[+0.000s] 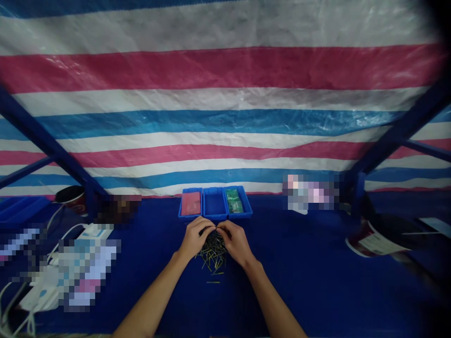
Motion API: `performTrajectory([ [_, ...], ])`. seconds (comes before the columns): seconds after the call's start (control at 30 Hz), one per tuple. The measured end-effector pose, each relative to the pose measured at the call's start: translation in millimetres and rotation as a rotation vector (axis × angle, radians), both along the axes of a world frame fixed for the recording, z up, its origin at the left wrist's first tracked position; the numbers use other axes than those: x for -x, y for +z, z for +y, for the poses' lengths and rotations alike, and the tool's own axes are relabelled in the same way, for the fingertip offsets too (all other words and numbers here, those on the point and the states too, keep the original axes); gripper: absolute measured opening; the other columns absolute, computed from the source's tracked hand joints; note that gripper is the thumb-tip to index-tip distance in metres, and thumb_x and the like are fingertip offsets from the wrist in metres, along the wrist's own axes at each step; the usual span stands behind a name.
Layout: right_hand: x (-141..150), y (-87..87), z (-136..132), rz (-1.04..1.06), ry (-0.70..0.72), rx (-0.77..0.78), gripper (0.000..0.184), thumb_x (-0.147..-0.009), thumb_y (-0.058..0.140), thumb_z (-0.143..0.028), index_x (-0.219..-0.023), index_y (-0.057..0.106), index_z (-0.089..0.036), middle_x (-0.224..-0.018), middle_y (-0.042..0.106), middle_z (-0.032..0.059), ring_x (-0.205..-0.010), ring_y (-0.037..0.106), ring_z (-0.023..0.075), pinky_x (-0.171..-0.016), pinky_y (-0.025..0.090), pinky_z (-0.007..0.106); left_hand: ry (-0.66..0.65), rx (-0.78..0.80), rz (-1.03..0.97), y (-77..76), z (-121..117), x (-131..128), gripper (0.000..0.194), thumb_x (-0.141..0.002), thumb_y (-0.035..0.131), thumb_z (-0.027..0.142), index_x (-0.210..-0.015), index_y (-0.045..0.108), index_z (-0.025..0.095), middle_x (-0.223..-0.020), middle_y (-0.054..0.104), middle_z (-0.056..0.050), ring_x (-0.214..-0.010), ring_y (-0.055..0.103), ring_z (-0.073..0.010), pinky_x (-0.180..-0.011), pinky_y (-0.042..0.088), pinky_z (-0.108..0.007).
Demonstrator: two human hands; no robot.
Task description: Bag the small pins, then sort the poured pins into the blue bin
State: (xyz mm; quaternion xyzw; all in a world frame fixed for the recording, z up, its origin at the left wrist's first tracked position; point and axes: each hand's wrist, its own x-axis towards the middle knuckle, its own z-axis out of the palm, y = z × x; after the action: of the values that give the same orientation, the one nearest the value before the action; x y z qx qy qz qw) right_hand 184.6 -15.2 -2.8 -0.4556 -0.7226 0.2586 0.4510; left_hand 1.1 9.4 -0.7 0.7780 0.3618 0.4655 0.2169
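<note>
Looks like the picking-through stage: loose pile of thin screws or nails [213, 254] on the desk [282, 277], between the left hand [196, 235] and right hand [235, 239]. Fingers pinched close together, can't tell if they're grasping one. Next move probably needs a light touch.

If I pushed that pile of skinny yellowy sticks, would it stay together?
Probably not: the pile of thin, yellowish-and-dark, metal-looking sticks would likely slide apart, since they lie criss-crossed. Each is probably stiff, as they look straight. The lone thin yellowish stick below the pile might roll, being narrow.
</note>
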Motion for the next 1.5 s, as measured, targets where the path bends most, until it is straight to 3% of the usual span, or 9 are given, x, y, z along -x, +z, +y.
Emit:
performTrajectory([
  [0.27,1,0.9,-3,-0.099,0.012,-0.068,0.018,-0.1,0.05,-0.022,-0.102,0.068,-0.022,-0.087,0.067,0.0036,-0.074,0.064,0.0169,-0.071,0.047,0.025,0.009,0.096,0.152,2.7,-2,2,0.028,-0.1,0.049,0.029,-0.079,0.062,0.016,-0.075,0.058,-0.002,-0.071,0.055,-0.014,-0.07,0.042,-0.026],
  [0.5,4,-4.2,-3,-0.071,0.044,-0.077,0.021,-0.101,0.051,-0.023,-0.106,0.07,-0.024,-0.088,0.068,0.0039,-0.076,0.065,0.0177,-0.074,0.049,0.026,0.059,0.097,0.212,-9.1,0,4,0.041,-0.102,0.043,0.03,-0.063,0.046,0.017,-0.062,0.046,0.002,-0.058,0.045,-0.0117,-0.06,0.033,-0.026],
  [0.8,1,0.7,-2,-0.034,-0.006,-0.105,0.018,-0.099,0.049,-0.019,-0.098,0.067,-0.023,-0.089,0.068,0.003,-0.079,0.065,0.0171,-0.075,0.047,0.026,-0.057,0.143,0.156,-0.4,-2,0,0.027,-0.101,0.046,0.03,-0.086,0.064,0.017,-0.077,0.06,-0.002,-0.072,0.057,-0.0141,-0.071,0.042,-0.025],
  [1.1,2,2.8,-5,-0.148,0.021,-0.055,0.021,-0.103,0.04,-0.02,-0.096,0.06,-0.022,-0.086,0.062,0.0026,-0.075,0.061,0.0162,-0.072,0.042,0.024,-0.059,0.108,0.152,-2.9,-3,2,0.027,-0.101,0.047,0.031,-0.088,0.067,0.017,-0.077,0.063,-0.003,-0.072,0.059,-0.0147,-0.071,0.044,-0.026],
  [1.5,11,-1.7,-4,-0.136,-0.034,0.006,0.044,-0.107,0.031,-0.037,-0.069,0.046,-0.021,-0.059,0.048,-0.0025,-0.052,0.045,0.013,-0.054,0.029,0.025,-0.039,-0.04,0.11,1.5,-6,1,0.02,-0.098,0.053,0.025,-0.089,0.069,0.018,-0.08,0.068,-0.005,-0.073,0.062,-0.0156,-0.073,0.047,-0.028],
])
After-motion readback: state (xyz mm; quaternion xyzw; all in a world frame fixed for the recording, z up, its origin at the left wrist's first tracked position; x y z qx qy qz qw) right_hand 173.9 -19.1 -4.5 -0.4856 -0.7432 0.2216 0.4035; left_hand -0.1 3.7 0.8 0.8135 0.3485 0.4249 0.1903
